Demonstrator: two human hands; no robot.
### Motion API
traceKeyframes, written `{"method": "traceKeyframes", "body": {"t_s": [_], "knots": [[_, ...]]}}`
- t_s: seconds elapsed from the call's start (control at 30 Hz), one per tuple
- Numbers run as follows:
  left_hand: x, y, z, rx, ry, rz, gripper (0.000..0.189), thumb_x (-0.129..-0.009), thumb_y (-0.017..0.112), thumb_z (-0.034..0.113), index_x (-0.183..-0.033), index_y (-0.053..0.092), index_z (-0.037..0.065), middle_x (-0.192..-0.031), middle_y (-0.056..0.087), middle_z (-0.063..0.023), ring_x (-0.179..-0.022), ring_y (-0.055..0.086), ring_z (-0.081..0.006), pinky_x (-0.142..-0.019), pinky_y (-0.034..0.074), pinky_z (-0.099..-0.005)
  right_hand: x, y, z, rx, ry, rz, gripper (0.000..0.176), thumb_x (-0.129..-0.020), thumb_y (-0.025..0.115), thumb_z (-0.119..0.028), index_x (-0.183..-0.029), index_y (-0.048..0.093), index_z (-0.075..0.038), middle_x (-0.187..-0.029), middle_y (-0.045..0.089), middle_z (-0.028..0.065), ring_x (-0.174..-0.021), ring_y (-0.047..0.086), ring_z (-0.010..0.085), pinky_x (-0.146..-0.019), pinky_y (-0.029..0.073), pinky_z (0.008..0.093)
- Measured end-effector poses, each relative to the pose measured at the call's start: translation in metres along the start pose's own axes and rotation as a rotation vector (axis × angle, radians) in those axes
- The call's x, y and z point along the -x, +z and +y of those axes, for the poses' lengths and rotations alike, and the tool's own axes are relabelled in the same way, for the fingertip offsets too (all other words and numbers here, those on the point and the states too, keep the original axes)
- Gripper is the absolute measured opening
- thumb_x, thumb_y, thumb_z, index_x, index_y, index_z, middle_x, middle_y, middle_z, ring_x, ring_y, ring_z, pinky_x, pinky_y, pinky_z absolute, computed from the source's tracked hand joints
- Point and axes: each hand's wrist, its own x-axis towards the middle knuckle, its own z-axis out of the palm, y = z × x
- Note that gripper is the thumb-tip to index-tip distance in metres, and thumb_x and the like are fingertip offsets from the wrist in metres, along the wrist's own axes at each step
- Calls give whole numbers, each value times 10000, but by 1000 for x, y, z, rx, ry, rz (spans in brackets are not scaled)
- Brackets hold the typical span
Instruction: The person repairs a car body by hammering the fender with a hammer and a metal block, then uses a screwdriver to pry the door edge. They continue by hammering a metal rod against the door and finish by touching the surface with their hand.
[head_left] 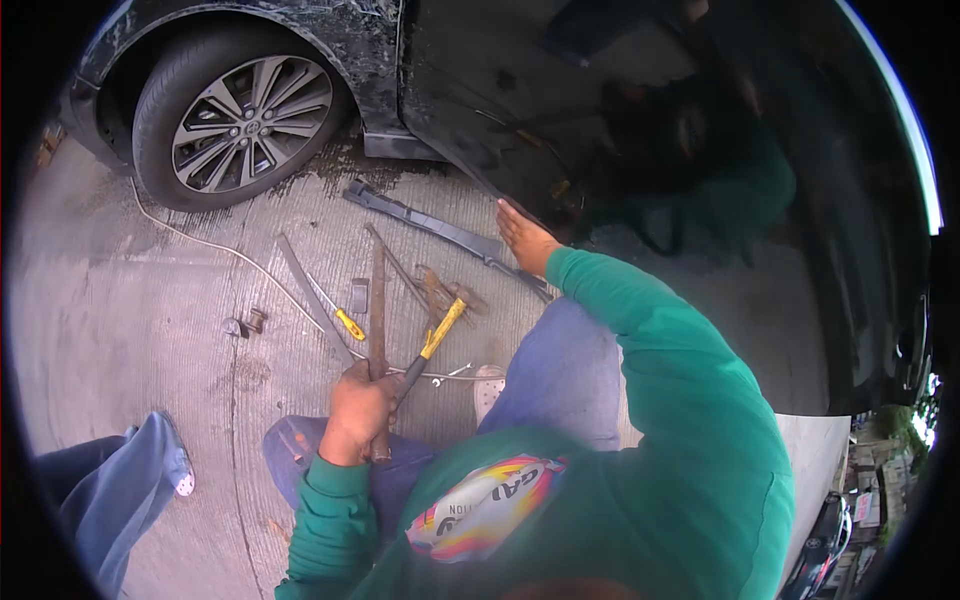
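Note:
My left hand (358, 408) is closed around a rusty flat metal bar (378, 310), which stands out above and below the fist. Beside that fist, a grey metal bar (312, 295) and a hammer (440, 332) with a yellow and black handle reach toward the fingers in this view. My right hand (524, 238) is stretched out flat, fingers together, at the lower edge of the black car door (640, 210). Below it, a long grey plastic trim strip (430, 222) lies on the concrete.
A car wheel (250, 125) is at the upper left. On the ground lie a yellow-handled screwdriver (348, 322), a small grey block (359, 294), a wrench (452, 375), small metal parts (245, 323) and a cable (220, 246). Another person's trouser leg (140, 490) shows at lower left.

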Motion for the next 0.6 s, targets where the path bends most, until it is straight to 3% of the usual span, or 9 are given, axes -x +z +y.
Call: {"method": "traceKeyframes", "body": {"t_s": [0.03, 0.07, 0.27, 0.4, 0.47, 0.5, 0.6], "knots": [[3, -3, 1, -3, -21, -9, 260, -948, 718, 50, -1172, 603, -12, -801, 567, -11, -594, 522, -106, -510, 447, -297, -7, -1, 0, 17, -71, -80, 605, -1052, 475, -339, -1541, 592, -3, -1692, 473, 164, -1650, 264, 374, -1360, 15, 660], [3, -5, -2, -7, -7, 10, 213, -942, 724, 43, -1113, 602, 7, -780, 561, -15, -580, 518, -113, -502, 446, -302, -15, -2, 0, 33, -148, -163, 592, -1047, 478, -336, -1513, 622, 1, -1679, 489, 169, -1641, 290, 378, -1361, 9, 660], [-4, -8, 2, -87, 87, 140, 197, -943, 710, 38, -1103, 599, 6, -768, 567, -23, -570, 521, -119, -503, 461, -305, -85, -10, 33, -140, -73, -84, 563, -1081, 450, -360, -1507, 651, -51, -1696, 470, 169, -1658, 245, 368, -1349, 4, 671], [-23, -10, -4, -112, 95, 134, 217, -941, 710, 40, -1122, 598, 0, -790, 581, -26, -585, 530, -114, -507, 468, -303, -126, -64, 123, -30, 219, 143, 611, -1102, 418, -340, -1643, 481, -63, -1788, 312, 145, -1692, 140, 322, -1354, 4, 638], [-26, -10, -6, -57, 126, 118, 278, -908, 750, 102, -1097, 615, -50, -793, 638, -100, -601, 630, -196, -508, 508, -359, -130, -81, 144, 14, 258, 125, 624, -1104, 411, -338, -1668, 434, -71, -1797, 284, 148, -1693, 136, 322, -1353, 3, 638], [-26, -8, -4, -57, 130, 117, 278, -908, 750, 102, -1097, 615, -50, -793, 638, -100, -601, 630, -196, -508, 508, -359, -129, -88, 151, 65, 288, 114, 641, -1107, 404, -335, -1693, 388, -79, -1807, 256, 151, -1694, 132, 323, -1352, 2, 638], [-26, -6, -1, -49, 100, 90, 300, -914, 755, 110, -1135, 629, -49, -799, 641, -97, -602, 625, -189, -514, 508, -357, -117, -57, 107, 5, 247, 123, 586, -1098, 445, -338, -1627, 515, -97, -1807, 262, 139, -1696, 112, 332, -1350, -7, 640]]}}
